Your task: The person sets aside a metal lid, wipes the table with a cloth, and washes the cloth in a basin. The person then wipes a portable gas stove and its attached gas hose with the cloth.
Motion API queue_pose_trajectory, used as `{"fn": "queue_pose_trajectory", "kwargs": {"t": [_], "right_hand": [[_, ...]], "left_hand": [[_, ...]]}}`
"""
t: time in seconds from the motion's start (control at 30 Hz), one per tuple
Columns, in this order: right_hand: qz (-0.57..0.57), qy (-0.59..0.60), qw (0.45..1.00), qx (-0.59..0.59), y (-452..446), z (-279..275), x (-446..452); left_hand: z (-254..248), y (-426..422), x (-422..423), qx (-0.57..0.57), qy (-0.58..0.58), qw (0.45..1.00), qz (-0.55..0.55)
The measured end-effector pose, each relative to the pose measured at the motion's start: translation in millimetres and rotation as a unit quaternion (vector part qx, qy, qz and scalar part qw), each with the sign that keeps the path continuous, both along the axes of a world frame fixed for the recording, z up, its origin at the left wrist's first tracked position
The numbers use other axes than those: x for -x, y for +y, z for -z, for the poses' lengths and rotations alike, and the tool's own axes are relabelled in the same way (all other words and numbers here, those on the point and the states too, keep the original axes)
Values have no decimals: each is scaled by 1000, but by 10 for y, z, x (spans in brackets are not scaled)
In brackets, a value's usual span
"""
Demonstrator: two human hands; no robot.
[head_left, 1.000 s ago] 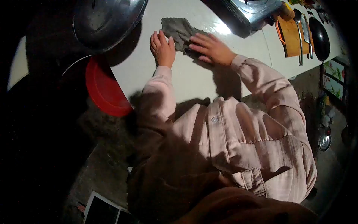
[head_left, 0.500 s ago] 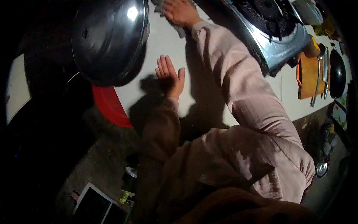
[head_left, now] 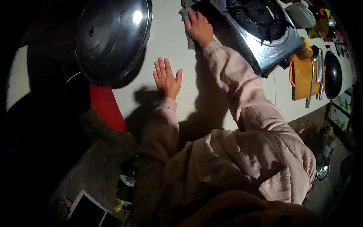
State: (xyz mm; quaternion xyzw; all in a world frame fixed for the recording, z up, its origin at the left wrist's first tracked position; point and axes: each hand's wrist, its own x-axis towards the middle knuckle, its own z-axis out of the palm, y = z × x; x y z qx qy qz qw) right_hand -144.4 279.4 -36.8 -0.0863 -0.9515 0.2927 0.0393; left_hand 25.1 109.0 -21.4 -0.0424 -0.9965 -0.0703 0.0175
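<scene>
My right hand (head_left: pixel 199 28) lies with its fingers stretched out on a grey cloth (head_left: pixel 190 41), pressing it to the white tabletop (head_left: pixel 166 38) close to the gas stove (head_left: pixel 261 47). Part of the cloth is hidden under the hand. Lower down, my left hand (head_left: pixel 168 78) is open with its fingers extended and thumb apart, holding nothing. Whether its palm touches the tabletop I cannot tell. To its left is a large dark pan or lid (head_left: pixel 113 41) with a shiny surface.
A red basin-like edge (head_left: pixel 107 108) shows below the dark pan. Right of the stove lie a wooden cutting board (head_left: pixel 302 79), a knife (head_left: pixel 320 72) and a black wok (head_left: pixel 333 73). A white container (head_left: pixel 300 15) stands behind the stove.
My right hand has moved right and down, nearer the stove, and the cloth has shifted with it. My left hand stays almost in place, turned slightly. The view has shifted a little.
</scene>
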Motion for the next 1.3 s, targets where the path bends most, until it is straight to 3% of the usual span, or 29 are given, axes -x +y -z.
{"fn": "queue_pose_trajectory", "kwargs": {"t": [0.07,0.17,0.3,0.37,0.5,0.57,0.63,0.7,0.73,0.77,0.8,0.83,0.87,1.07,1.17,1.3], "right_hand": [[-34,80,993,-78,113,66,-338],[-30,107,987,-118,252,17,-898],[-44,105,977,-181,237,-206,-1726],[-107,29,979,-171,132,-280,-1922],[-219,94,962,-137,40,-150,-1187],[-187,166,950,-186,-19,11,-486],[-130,208,960,-138,-59,202,184],[-277,204,877,-334,42,78,583],[-191,326,833,-404,39,228,673],[-185,323,836,-403,4,400,619],[-123,259,935,-206,-50,448,548],[-55,184,981,2,-69,388,468],[-64,188,977,-73,24,342,209],[-20,28,990,-135,459,-178,-1573],[-1,50,982,-183,453,-227,-2308],[-2,33,980,-196,374,-181,-2156]], "left_hand": [[-28,9,5,-16,-2,1000,2],[-92,18,15,-18,-2,1000,9],[-112,-8,165,-4,-28,999,22],[-111,-12,244,-8,-46,998,30],[-76,51,288,-39,-3,998,40],[-93,59,330,-25,9,999,46],[-90,71,321,-7,-11,999,43],[-50,65,342,5,-4,999,40],[-38,49,328,14,-1,999,47],[-41,36,321,17,-2,998,53],[-38,46,325,16,5,999,51],[-40,67,333,12,13,999,47],[-47,70,343,17,21,998,50],[14,57,342,11,32,998,55],[17,43,287,26,37,997,56],[-2,60,328,30,35,997,58]]}}
